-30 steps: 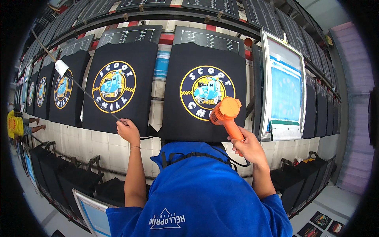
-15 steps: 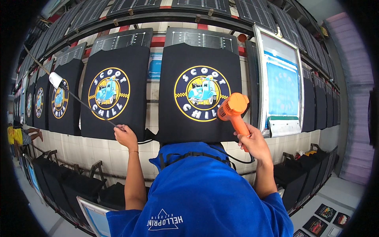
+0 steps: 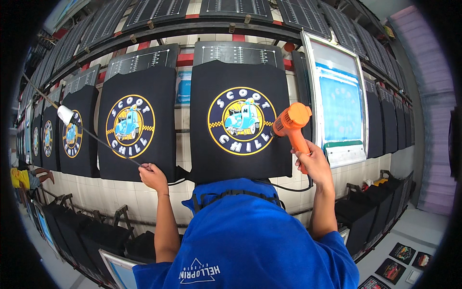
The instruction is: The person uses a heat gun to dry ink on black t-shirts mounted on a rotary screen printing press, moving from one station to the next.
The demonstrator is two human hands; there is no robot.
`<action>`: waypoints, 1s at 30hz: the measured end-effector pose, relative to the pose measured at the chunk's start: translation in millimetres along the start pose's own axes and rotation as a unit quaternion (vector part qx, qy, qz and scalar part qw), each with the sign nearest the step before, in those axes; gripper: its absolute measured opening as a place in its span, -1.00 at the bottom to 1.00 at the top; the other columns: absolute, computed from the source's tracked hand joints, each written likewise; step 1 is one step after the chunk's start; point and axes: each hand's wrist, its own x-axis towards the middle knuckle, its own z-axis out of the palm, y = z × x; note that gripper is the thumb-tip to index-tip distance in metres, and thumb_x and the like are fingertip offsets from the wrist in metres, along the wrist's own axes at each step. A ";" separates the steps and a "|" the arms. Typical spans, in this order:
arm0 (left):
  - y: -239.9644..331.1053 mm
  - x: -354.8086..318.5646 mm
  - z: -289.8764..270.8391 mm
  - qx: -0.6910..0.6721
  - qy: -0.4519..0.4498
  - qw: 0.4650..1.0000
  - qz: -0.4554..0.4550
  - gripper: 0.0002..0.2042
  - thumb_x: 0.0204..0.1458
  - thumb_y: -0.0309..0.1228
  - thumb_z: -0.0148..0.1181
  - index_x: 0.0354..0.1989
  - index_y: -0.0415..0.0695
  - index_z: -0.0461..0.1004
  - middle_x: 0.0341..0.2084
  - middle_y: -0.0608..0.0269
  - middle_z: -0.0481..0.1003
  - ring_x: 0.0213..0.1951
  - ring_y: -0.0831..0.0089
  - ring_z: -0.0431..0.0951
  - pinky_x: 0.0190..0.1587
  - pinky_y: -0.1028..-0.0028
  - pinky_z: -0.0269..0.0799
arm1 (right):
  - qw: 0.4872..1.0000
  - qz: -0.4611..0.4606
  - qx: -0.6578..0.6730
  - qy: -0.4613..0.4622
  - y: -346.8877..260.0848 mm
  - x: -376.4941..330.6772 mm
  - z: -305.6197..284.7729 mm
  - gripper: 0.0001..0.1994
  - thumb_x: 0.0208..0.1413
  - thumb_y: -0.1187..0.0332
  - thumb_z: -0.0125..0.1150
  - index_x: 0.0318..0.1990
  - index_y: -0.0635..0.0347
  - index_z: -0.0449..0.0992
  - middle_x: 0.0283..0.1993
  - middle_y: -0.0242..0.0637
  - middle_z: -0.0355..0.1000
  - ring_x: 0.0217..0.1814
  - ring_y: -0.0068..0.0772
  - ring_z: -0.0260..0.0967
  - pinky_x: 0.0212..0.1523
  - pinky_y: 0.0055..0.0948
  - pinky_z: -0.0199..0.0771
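Orange heat gun (image 3: pixel 294 120) in hand over a printed black shirt (image 3: pixel 240 171)

The right hand (image 3: pixel 315 164), right of centre in the frame, is wrapped around the heat gun's handle. The tool's nozzle faces left, overlapping the shirt's right side near the edge of its round scooter print (image 3: pixel 240 120); whether it touches the fabric, I cannot tell. The left hand (image 3: pixel 154 177), left of centre, pinches a dark cord (image 3: pixel 103 143) that slants to a white fitting (image 3: pixel 65 114) at the left of the frame. The cord passes in front of a second black shirt (image 3: pixel 137 168) with a matching print. A silver-framed screen (image 3: pixel 340 103) with blue mesh leans at upper right. At the far left is another person (image 3: pixel 20 178) in yellow.
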 end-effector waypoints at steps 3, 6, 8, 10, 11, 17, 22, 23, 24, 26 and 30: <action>-1.1 0.4 -0.4 0.008 0.001 1.000 0.005 -0.86 0.09 -0.41 0.11 -0.34 -0.25 0.39 -0.45 0.02 0.48 -0.34 0.07 0.50 -0.23 0.16 0.38 | 1.000 -0.011 0.009 0.007 -2.5 8.4 -4.0 -0.63 0.14 0.46 0.11 0.11 0.36 0.40 -0.24 -0.34 0.49 -0.50 -0.68 0.36 -0.53 -0.66 0.40; 1.8 0.9 -0.7 0.005 0.003 1.000 0.007 -0.85 0.09 -0.41 0.10 -0.36 -0.27 0.38 -0.44 -0.02 0.48 -0.33 -0.01 0.48 -0.22 0.10 0.35 | 1.000 -0.018 0.009 0.014 -6.4 16.6 -7.3 -0.64 0.14 0.46 0.10 0.10 0.37 0.40 -0.25 -0.34 0.49 -0.50 -0.67 0.36 -0.52 -0.65 0.41; 2.1 1.0 -0.3 0.006 0.007 1.000 0.009 -0.85 0.09 -0.41 0.10 -0.36 -0.27 0.38 -0.44 -0.03 0.48 -0.33 -0.02 0.48 -0.22 0.10 0.35 | 1.000 -0.018 0.011 0.018 -9.5 22.3 -8.5 -0.64 0.14 0.46 0.10 0.10 0.36 0.40 -0.25 -0.34 0.49 -0.50 -0.67 0.36 -0.50 -0.64 0.42; 3.5 0.6 -0.6 0.009 0.007 1.000 0.010 -0.85 0.09 -0.42 0.09 -0.36 -0.28 0.38 -0.45 -0.02 0.48 -0.32 -0.02 0.48 -0.22 0.09 0.34 | 0.999 -0.016 0.019 0.020 -12.0 28.7 -9.0 -0.64 0.13 0.46 0.10 0.09 0.36 0.41 -0.25 -0.34 0.49 -0.50 -0.66 0.36 -0.49 -0.64 0.42; 4.1 0.6 -0.9 0.010 0.007 1.000 0.009 -0.85 0.09 -0.42 0.09 -0.36 -0.27 0.38 -0.45 -0.02 0.47 -0.33 -0.01 0.48 -0.22 0.10 0.34 | 0.999 -0.014 0.019 0.021 -13.1 32.0 -9.2 -0.64 0.13 0.45 0.10 0.09 0.36 0.41 -0.26 -0.34 0.49 -0.50 -0.66 0.36 -0.49 -0.64 0.42; 6.2 1.2 -2.0 0.012 -0.009 1.000 -0.010 -0.86 0.08 -0.42 0.10 -0.36 -0.25 0.38 -0.47 0.03 0.46 -0.35 0.05 0.47 -0.23 0.13 0.34 | 0.998 -0.021 0.051 0.029 -20.4 54.8 -6.8 -0.62 0.13 0.45 0.11 0.11 0.36 0.39 -0.26 -0.34 0.48 -0.49 -0.67 0.36 -0.50 -0.65 0.42; 2.8 1.7 -1.5 0.016 -0.010 1.000 -0.014 -0.87 0.08 -0.42 0.10 -0.35 -0.24 0.38 -0.47 0.04 0.45 -0.35 0.07 0.46 -0.22 0.14 0.33 | 0.997 -0.045 0.060 0.033 -27.4 76.7 0.2 -0.61 0.13 0.45 0.10 0.13 0.37 0.38 -0.22 -0.30 0.48 -0.48 -0.67 0.36 -0.50 -0.66 0.42; 3.2 1.9 -1.2 0.018 -0.012 1.000 -0.015 -0.87 0.09 -0.41 0.10 -0.35 -0.24 0.38 -0.47 0.04 0.45 -0.34 0.07 0.46 -0.22 0.13 0.33 | 0.996 -0.048 0.061 0.031 -29.6 80.4 1.4 -0.61 0.13 0.45 0.10 0.13 0.38 0.38 -0.21 -0.30 0.48 -0.47 -0.67 0.37 -0.50 -0.67 0.42; 3.4 2.0 -1.1 0.021 -0.014 1.000 -0.015 -0.87 0.09 -0.41 0.10 -0.35 -0.24 0.38 -0.46 0.04 0.45 -0.34 0.07 0.46 -0.22 0.13 0.32 | 0.996 -0.052 0.063 0.029 -31.4 84.1 2.6 -0.61 0.13 0.45 0.10 0.12 0.38 0.38 -0.21 -0.30 0.48 -0.47 -0.67 0.37 -0.50 -0.67 0.42; 4.2 1.4 -1.1 0.024 -0.014 1.000 -0.014 -0.87 0.09 -0.41 0.10 -0.34 -0.23 0.38 -0.47 0.05 0.44 -0.34 0.07 0.45 -0.22 0.14 0.32 | 0.996 -0.059 0.066 0.027 -34.1 90.4 6.3 -0.61 0.13 0.44 0.10 0.12 0.38 0.39 -0.20 -0.29 0.48 -0.46 -0.67 0.36 -0.49 -0.66 0.42; 4.6 1.6 -1.6 0.036 -0.006 0.999 -0.001 -0.86 0.09 -0.40 0.10 -0.33 -0.24 0.38 -0.47 0.04 0.44 -0.36 0.08 0.46 -0.24 0.15 0.35 | 0.993 -0.076 0.082 0.023 -41.5 101.1 17.3 -0.63 0.14 0.44 0.10 0.10 0.37 0.40 -0.21 -0.30 0.48 -0.46 -0.66 0.37 -0.48 -0.66 0.42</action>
